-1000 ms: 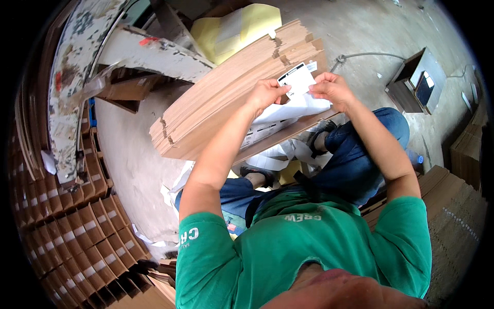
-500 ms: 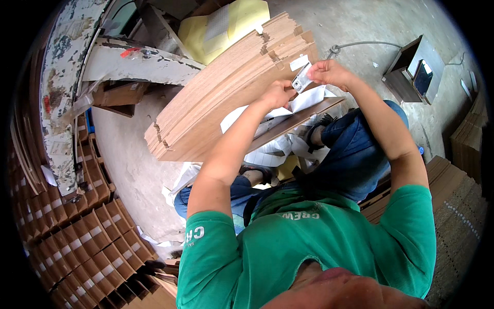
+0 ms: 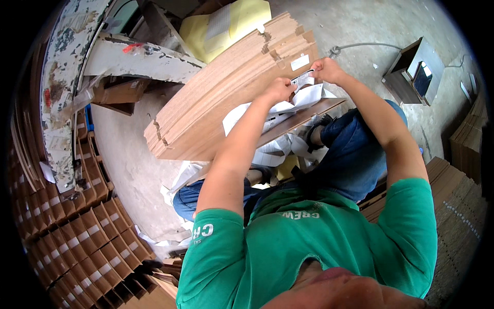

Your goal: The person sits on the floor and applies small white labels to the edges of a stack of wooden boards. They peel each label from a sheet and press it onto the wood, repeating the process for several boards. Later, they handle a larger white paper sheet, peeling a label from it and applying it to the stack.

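My left hand (image 3: pixel 281 89) and my right hand (image 3: pixel 325 70) are both closed, pinching opposite ends of a small white printed label (image 3: pixel 302 80). The label is held against or just in front of the face of a stack of brown wood-grain boards (image 3: pixel 206 116); whether it touches cannot be told. A second white label (image 3: pixel 300 62) is on the boards just above it. Under my hands lies a creased white paper strip (image 3: pixel 308 98), its left part partly behind my left forearm. A narrow brown board (image 3: pixel 288 123) runs along below the strip.
More white strips (image 3: pixel 272 149) lie between my feet. Yellow sheets (image 3: pixel 226 31) sit behind the stack, beside a peeling white metal frame (image 3: pixel 139 61). Divided brown cardboard racks (image 3: pixel 87 237) stand at left. A small box with a phone (image 3: pixel 423 78) is at right, above stacked boards (image 3: pixel 447 201).
The label between my hands has been lowered and turned toward the face of the boards. My right hand has shifted slightly, and the white strip beneath has moved a little.
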Demonstrator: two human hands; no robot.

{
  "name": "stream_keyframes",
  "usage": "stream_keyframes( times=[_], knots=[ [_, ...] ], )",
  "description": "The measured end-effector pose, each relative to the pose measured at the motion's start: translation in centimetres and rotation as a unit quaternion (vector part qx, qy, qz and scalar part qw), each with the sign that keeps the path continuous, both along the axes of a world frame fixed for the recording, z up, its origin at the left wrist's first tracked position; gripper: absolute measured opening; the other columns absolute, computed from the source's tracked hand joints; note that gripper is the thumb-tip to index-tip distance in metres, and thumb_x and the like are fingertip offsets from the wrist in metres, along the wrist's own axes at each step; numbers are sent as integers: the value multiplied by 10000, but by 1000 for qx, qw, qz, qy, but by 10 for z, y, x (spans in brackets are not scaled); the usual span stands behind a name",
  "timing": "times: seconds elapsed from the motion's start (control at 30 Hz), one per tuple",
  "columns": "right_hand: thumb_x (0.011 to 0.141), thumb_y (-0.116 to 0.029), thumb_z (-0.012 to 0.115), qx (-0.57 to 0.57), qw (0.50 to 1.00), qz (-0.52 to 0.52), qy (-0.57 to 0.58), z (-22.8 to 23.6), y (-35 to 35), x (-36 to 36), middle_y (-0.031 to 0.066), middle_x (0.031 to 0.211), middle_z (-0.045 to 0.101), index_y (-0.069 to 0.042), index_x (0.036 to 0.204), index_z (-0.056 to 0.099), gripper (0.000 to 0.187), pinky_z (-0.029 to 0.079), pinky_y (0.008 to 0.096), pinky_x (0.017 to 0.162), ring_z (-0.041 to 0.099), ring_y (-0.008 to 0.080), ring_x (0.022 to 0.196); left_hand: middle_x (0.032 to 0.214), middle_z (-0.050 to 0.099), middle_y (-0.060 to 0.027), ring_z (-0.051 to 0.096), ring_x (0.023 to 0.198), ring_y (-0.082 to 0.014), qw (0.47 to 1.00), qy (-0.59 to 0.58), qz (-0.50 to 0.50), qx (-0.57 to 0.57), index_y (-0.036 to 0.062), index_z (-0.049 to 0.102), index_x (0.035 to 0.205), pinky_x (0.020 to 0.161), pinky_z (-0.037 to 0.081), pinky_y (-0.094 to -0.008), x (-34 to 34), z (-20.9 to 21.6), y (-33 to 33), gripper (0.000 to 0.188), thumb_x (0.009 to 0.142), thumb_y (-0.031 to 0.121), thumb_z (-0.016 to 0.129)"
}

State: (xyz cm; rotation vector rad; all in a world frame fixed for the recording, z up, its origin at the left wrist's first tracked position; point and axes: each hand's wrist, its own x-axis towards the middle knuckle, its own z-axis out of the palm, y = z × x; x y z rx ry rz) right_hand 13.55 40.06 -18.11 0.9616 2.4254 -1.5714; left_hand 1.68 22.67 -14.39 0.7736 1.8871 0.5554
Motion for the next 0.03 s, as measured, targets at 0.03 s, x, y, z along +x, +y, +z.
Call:
stream_keyframes(
  times=[0.03],
  knots=[
    [714, -123, 687, 36, 999, 4, -6, 3, 0, -1, 47, 705, 638, -66, 818, 637, 129, 450, 257, 567, 562, 118, 619, 614, 560, -39, 483, 510, -118, 1000, -1, -1, 1, 31, 601, 819, 516, 409, -277, -1, -1, 2, 225, 838, 251, 557]
  ],
)
